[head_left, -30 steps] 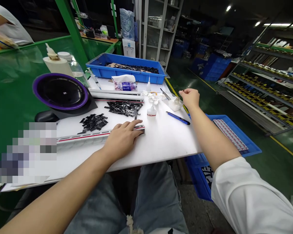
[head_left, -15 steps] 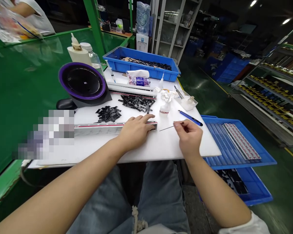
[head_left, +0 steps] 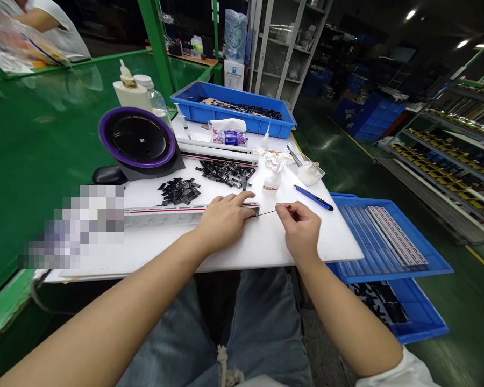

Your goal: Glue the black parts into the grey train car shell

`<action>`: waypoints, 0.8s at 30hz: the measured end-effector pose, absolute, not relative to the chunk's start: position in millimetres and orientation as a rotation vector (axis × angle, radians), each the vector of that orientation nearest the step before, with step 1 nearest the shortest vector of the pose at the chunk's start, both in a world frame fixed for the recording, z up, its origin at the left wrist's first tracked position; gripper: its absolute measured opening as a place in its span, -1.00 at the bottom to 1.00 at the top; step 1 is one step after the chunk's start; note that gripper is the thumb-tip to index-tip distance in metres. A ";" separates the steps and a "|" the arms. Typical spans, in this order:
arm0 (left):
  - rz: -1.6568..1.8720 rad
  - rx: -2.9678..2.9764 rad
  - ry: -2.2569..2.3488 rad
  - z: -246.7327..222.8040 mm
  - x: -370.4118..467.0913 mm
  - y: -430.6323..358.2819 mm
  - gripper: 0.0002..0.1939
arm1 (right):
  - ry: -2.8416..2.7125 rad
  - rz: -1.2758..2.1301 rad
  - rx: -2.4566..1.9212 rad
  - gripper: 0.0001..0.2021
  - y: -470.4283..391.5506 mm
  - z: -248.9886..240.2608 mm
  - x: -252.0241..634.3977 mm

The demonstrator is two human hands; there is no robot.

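My left hand (head_left: 225,219) lies over the right part of a long white rail (head_left: 165,210) with a red stripe, its fingers wrapped on the rail near the end. In my right hand (head_left: 300,228) a thin dark rod (head_left: 268,213) is pinched between thumb and fingers. The rod's tip points left and reaches the rail's right end, by my left fingertips. Two piles of small black pieces, a left pile (head_left: 179,191) and a right pile (head_left: 225,173), lie behind the rail. A small bottle (head_left: 271,184) stands behind the rod.
A blue knife (head_left: 313,198) lies at the right. Behind are a tissue pack (head_left: 229,133), a purple-rimmed round device (head_left: 137,138) and a blue bin (head_left: 234,112). Right of the table, a blue tray (head_left: 392,235) holds striped rails. A person's arm (head_left: 38,20) shows at upper left.
My right hand has moved left with the thin rod, bringing its tip to the rail's end. My left hand stays on the rail.
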State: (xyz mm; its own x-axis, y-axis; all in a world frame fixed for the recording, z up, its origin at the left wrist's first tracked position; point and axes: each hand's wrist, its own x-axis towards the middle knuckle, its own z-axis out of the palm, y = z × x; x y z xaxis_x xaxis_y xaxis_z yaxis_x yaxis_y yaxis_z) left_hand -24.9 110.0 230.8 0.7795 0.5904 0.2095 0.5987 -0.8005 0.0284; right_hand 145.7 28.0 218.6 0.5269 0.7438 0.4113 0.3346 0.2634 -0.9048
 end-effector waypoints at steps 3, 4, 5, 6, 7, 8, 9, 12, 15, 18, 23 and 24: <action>-0.299 -2.931 -0.989 231.8 -24.9 110.0 -0.62 | -0.971 0.293 -1.253 -0.82 19.7 236.0 155.7; -0.291 -2.933 -0.990 232.2 -25.0 110.1 -0.62 | -0.960 0.243 -1.229 -0.83 18.7 243.2 162.8; -0.287 -2.936 -0.990 232.6 -25.1 110.2 -0.62 | -0.958 0.176 -1.212 -0.83 19.6 250.5 172.2; -0.288 -2.938 -0.989 232.9 -25.1 110.2 -0.62 | -0.961 0.093 -1.204 -0.82 22.8 257.6 183.7; -0.292 -2.941 -0.987 233.3 -25.2 110.3 -0.62 | -0.961 0.004 -1.204 -0.81 28.7 264.3 197.3; -0.299 -2.942 -0.985 233.6 -25.3 110.4 -0.62 | -0.955 -0.076 -1.213 -0.79 36.9 270.3 212.6; -0.306 -2.941 -0.985 234.0 -25.3 110.4 -0.62 | -0.940 -0.135 -1.231 -0.77 47.1 275.4 228.9; -0.318 -2.939 -0.986 234.8 -25.0 110.9 -0.62 | -0.897 -0.166 -1.314 -0.73 81.4 285.1 277.0; -0.314 -2.942 -1.000 235.5 -24.4 111.9 -0.63 | -0.906 -0.167 -1.429 -0.74 107.3 285.6 309.7; -0.297 -2.949 -1.008 236.3 -24.2 112.7 -0.63 | -0.940 -0.208 -1.582 -0.71 120.6 278.9 321.6; -0.275 -2.956 -1.020 237.6 -24.8 112.6 -0.63 | -0.989 -0.198 -1.683 -0.71 135.4 265.0 324.7; -0.269 -2.958 -1.026 237.6 -24.8 112.6 -0.63 | -1.011 -0.172 -1.694 -0.72 137.9 262.9 325.5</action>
State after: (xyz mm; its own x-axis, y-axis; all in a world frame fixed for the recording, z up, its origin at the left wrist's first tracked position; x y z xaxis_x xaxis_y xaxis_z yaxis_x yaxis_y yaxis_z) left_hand -24.8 112.6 237.6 0.7721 0.6147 0.1612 0.6146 -0.7868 0.0566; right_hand 325.5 137.9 262.9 0.6251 0.5309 0.5722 0.6901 -0.0336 -0.7229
